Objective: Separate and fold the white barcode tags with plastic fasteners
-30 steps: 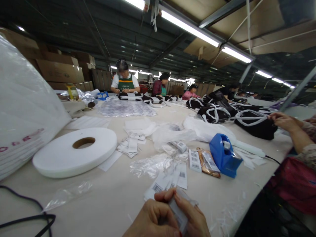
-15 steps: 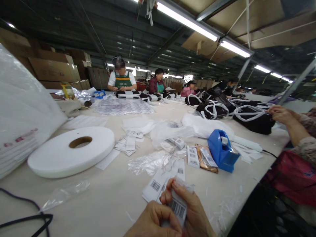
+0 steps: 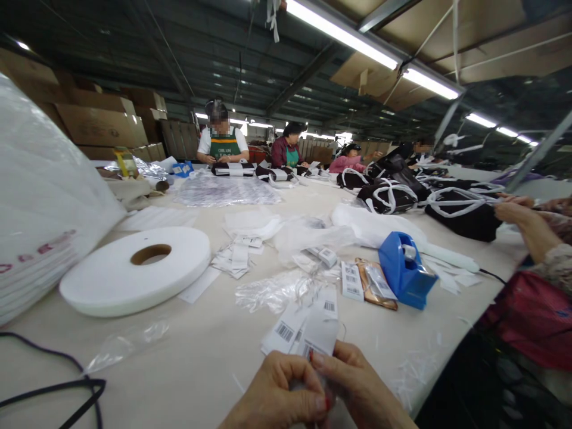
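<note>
My left hand (image 3: 279, 390) is closed in a pinch at the bottom centre, its thumb and fingertip meeting beside the other hand. Something clear and thin shows below the fingertips, but what the pinch holds is hidden. My right hand (image 3: 361, 381) is closed on the lower end of a white barcode tag (image 3: 325, 333), which points away from me. Beneath and beyond it, more barcode tags (image 3: 282, 331) lie fanned on the table. Just behind them is a crumpled pile of clear plastic bags (image 3: 268, 293).
A blue tape dispenser (image 3: 404, 271) stands right, beside a barcode sheet (image 3: 351, 281). A large white tape roll (image 3: 107, 283) and a black cord (image 3: 53, 387) lie left. Black bags (image 3: 465, 220) are at the right, near a co-worker's hand (image 3: 513, 211). Several people work beyond.
The tag between my hands now extends forward over the fanned tags; before, it sat lower inside my grip. My right hand has shifted slightly right and down.
</note>
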`<state>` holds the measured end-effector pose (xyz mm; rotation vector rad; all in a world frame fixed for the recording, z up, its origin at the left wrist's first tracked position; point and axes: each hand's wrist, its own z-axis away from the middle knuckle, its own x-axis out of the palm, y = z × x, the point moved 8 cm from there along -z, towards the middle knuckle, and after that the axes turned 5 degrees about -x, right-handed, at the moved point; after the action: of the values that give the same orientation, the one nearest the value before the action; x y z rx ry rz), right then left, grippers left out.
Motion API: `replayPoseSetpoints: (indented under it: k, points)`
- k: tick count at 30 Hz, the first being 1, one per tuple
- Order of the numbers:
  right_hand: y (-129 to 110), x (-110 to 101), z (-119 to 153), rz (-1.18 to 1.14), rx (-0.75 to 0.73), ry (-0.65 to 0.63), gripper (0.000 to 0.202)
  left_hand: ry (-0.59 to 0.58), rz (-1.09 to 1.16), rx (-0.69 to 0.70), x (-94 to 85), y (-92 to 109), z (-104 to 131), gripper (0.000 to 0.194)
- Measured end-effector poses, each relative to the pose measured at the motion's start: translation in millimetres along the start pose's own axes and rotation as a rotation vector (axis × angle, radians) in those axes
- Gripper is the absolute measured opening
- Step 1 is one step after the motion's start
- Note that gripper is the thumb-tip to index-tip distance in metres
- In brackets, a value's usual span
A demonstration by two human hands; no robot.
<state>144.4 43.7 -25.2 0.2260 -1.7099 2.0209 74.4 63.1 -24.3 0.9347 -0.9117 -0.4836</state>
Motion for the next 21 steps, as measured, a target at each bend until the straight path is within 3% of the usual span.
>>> replayPoseSetpoints:
  k: [4, 6, 11, 15, 21]
  points:
    - [-7, 2, 1, 0.081, -0.043, -0.11, 0.023, 0.031, -0.051, 0.005, -1.2, 0, -1, 0.02]
    - [-10, 2, 1, 0.094, -0.04, -0.106, 0.022, 0.04, -0.068, -0.01, -2.3, -1, -1, 0.02]
    - [-34, -18, 1, 0.168, -0.219, 0.126, 0.019, 0.052, -0.169, 0.134, -6.7, 16, 4, 0.021]
    - [-56, -46, 12, 0.085, -0.385, 0.356, 0.02, 0.161, -0.332, 0.265, -14.4, 35, 13, 0.014]
    - [-65, -56, 29, -0.025, -0.46, 0.419, 0.015, 0.152, -0.499, 0.397, -10.5, 43, 18, 0.008]
